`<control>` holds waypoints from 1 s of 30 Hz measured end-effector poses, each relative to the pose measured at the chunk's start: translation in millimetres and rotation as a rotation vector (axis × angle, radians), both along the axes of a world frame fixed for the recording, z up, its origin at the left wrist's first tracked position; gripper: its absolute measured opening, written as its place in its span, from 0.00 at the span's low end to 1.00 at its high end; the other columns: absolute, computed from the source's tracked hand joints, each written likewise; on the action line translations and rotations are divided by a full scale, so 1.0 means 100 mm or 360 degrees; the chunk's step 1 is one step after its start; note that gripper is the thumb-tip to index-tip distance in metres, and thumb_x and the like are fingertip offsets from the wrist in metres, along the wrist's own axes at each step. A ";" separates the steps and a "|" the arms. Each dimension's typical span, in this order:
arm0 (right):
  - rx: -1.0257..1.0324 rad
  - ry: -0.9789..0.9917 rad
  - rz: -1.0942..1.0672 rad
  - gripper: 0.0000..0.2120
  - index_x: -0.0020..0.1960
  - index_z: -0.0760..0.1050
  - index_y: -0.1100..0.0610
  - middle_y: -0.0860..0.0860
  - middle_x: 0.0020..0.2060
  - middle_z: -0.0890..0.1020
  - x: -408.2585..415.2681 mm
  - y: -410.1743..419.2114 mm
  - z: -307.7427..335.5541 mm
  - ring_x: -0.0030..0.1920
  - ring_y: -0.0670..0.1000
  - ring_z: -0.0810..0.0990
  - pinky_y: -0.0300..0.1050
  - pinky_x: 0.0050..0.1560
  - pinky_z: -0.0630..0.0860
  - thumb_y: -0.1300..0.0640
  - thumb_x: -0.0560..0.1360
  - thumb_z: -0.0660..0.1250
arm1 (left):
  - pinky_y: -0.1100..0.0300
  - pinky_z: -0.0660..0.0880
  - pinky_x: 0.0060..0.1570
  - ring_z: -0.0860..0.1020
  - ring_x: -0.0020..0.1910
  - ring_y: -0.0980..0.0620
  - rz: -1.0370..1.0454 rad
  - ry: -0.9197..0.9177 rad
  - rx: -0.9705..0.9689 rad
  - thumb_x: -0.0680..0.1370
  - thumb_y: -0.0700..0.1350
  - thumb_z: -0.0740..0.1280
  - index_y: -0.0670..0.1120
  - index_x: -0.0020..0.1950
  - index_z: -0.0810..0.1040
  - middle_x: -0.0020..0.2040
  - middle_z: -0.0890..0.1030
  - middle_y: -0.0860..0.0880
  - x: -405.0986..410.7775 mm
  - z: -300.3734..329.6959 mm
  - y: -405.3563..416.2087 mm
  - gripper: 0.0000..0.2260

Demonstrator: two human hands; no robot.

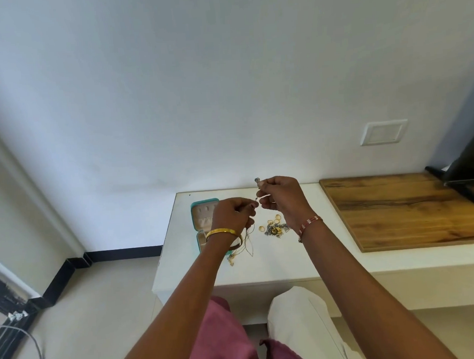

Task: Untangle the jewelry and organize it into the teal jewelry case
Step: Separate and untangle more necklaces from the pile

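Thin chain (249,241) held above the white table (304,258), long axis near vertical, slack dangling. Left hand (234,215) and right hand (282,197) each pinch it, likely to tension a knot. Loose pile (275,228) beneath; teal case (201,209) open, left.

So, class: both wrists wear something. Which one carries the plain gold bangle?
The left hand's wrist: its gold bangle is a solid band, while the right hand's wrist wears a red-and-white beaded bracelet.
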State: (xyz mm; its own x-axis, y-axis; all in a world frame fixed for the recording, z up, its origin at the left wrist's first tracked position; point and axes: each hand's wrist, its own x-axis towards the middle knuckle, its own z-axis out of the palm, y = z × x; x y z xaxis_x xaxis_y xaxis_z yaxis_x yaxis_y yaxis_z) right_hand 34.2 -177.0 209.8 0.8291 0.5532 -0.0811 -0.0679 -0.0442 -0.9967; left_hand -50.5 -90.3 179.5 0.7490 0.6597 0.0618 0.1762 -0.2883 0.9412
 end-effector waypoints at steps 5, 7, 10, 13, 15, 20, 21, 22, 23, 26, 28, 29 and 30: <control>0.0144 0.0339 -0.0076 0.07 0.42 0.71 0.60 0.59 0.35 0.78 0.01 -0.04 -0.09 0.35 0.56 0.79 0.48 0.40 0.78 0.64 0.79 0.58 | 0.72 0.75 0.29 0.75 0.22 0.62 -0.0024 0.0090 -0.0085 0.75 0.38 0.66 0.39 0.51 0.81 0.40 0.81 0.44 -0.10 -0.11 0.05 0.07; 0.0186 0.0379 -0.0091 0.08 0.42 0.69 0.61 0.60 0.34 0.78 0.02 -0.04 -0.09 0.35 0.58 0.79 0.51 0.41 0.79 0.64 0.80 0.56 | 0.74 0.73 0.27 0.74 0.20 0.63 -0.0078 0.0148 -0.0074 0.75 0.39 0.66 0.40 0.51 0.81 0.41 0.82 0.44 -0.14 -0.15 0.05 0.07; 0.0172 0.0323 -0.0103 0.06 0.44 0.69 0.62 0.60 0.33 0.77 0.04 -0.05 -0.06 0.32 0.58 0.78 0.48 0.34 0.81 0.64 0.79 0.57 | 0.75 0.70 0.25 0.71 0.19 0.63 -0.0154 0.0207 -0.0015 0.75 0.42 0.66 0.42 0.50 0.82 0.39 0.81 0.46 -0.16 -0.23 0.05 0.08; 0.0122 0.0235 -0.0154 0.04 0.48 0.70 0.63 0.59 0.33 0.77 0.09 -0.07 -0.06 0.30 0.57 0.76 0.44 0.29 0.80 0.63 0.79 0.58 | 0.73 0.70 0.26 0.70 0.19 0.62 -0.0156 0.0244 -0.0015 0.75 0.42 0.67 0.42 0.50 0.82 0.37 0.81 0.49 -0.18 -0.30 0.07 0.07; 0.0101 0.0198 -0.0205 0.03 0.50 0.70 0.63 0.58 0.33 0.76 0.14 -0.09 -0.09 0.29 0.56 0.75 0.44 0.28 0.79 0.62 0.79 0.60 | 0.73 0.70 0.25 0.70 0.18 0.62 -0.0117 0.0259 -0.0081 0.76 0.40 0.66 0.41 0.49 0.81 0.34 0.80 0.50 -0.20 -0.32 0.10 0.07; 0.0078 0.0245 -0.0290 0.03 0.50 0.70 0.63 0.58 0.32 0.75 0.18 -0.14 -0.23 0.26 0.53 0.71 0.37 0.22 0.73 0.63 0.78 0.60 | 0.72 0.72 0.24 0.70 0.17 0.60 0.0080 0.0194 -0.0218 0.78 0.38 0.62 0.41 0.46 0.80 0.34 0.79 0.50 -0.23 -0.37 0.19 0.07; 0.0059 0.0254 -0.0291 0.02 0.49 0.70 0.62 0.58 0.31 0.76 0.18 -0.15 -0.26 0.24 0.52 0.70 0.36 0.21 0.70 0.63 0.78 0.60 | 0.72 0.72 0.24 0.70 0.17 0.60 0.0088 0.0203 -0.0210 0.78 0.38 0.62 0.42 0.45 0.80 0.34 0.79 0.50 -0.23 -0.38 0.20 0.07; 0.0030 0.0256 -0.0284 0.02 0.48 0.69 0.62 0.57 0.31 0.76 0.18 -0.14 -0.28 0.22 0.50 0.68 0.35 0.20 0.67 0.63 0.78 0.60 | 0.72 0.72 0.24 0.70 0.17 0.60 0.0083 0.0214 -0.0201 0.78 0.39 0.62 0.43 0.44 0.79 0.34 0.80 0.51 -0.23 -0.38 0.21 0.07; -0.0002 0.0252 -0.0270 0.02 0.47 0.69 0.61 0.57 0.31 0.76 0.18 -0.13 -0.30 0.21 0.48 0.67 0.35 0.21 0.64 0.63 0.78 0.60 | 0.71 0.72 0.24 0.71 0.17 0.60 0.0076 0.0225 -0.0188 0.78 0.39 0.62 0.44 0.44 0.79 0.34 0.80 0.51 -0.23 -0.38 0.21 0.07; -0.0065 0.0240 -0.0216 0.05 0.43 0.70 0.59 0.55 0.31 0.76 0.17 -0.11 -0.32 0.20 0.47 0.64 0.33 0.21 0.59 0.62 0.78 0.60 | 0.68 0.74 0.30 0.75 0.26 0.58 0.0101 0.0247 -0.0158 0.78 0.40 0.62 0.44 0.43 0.79 0.35 0.80 0.51 -0.22 -0.39 0.21 0.07; -0.0112 0.0227 -0.0159 0.06 0.42 0.70 0.58 0.54 0.31 0.74 0.16 -0.10 -0.29 0.21 0.46 0.63 0.32 0.20 0.58 0.62 0.77 0.61 | 0.63 0.75 0.38 0.77 0.35 0.53 0.0157 0.0272 -0.0099 0.77 0.41 0.61 0.44 0.43 0.79 0.41 0.80 0.50 -0.20 -0.41 0.20 0.08; -0.0145 0.0221 -0.0113 0.06 0.42 0.71 0.58 0.53 0.31 0.73 0.15 -0.10 -0.28 0.21 0.45 0.63 0.32 0.20 0.57 0.61 0.77 0.62 | 0.61 0.74 0.43 0.76 0.39 0.51 0.0171 0.0302 -0.0045 0.77 0.41 0.62 0.44 0.45 0.80 0.43 0.79 0.50 -0.19 -0.41 0.19 0.07; -0.0180 0.0214 -0.0054 0.05 0.42 0.71 0.58 0.53 0.32 0.72 0.13 -0.10 -0.27 0.20 0.45 0.63 0.32 0.20 0.57 0.61 0.77 0.63 | 0.60 0.73 0.47 0.75 0.42 0.50 0.0156 0.0317 -0.0011 0.77 0.42 0.62 0.44 0.48 0.80 0.45 0.78 0.50 -0.18 -0.41 0.17 0.07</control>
State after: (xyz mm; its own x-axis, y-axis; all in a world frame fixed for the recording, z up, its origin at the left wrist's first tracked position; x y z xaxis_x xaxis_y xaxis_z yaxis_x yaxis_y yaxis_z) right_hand 47.5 -186.6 183.2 0.8248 0.5059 -0.2527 -0.2037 -0.1510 -0.9673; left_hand -68.3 -73.3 138.5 0.6781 0.7300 -0.0854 0.3855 -0.2544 0.8869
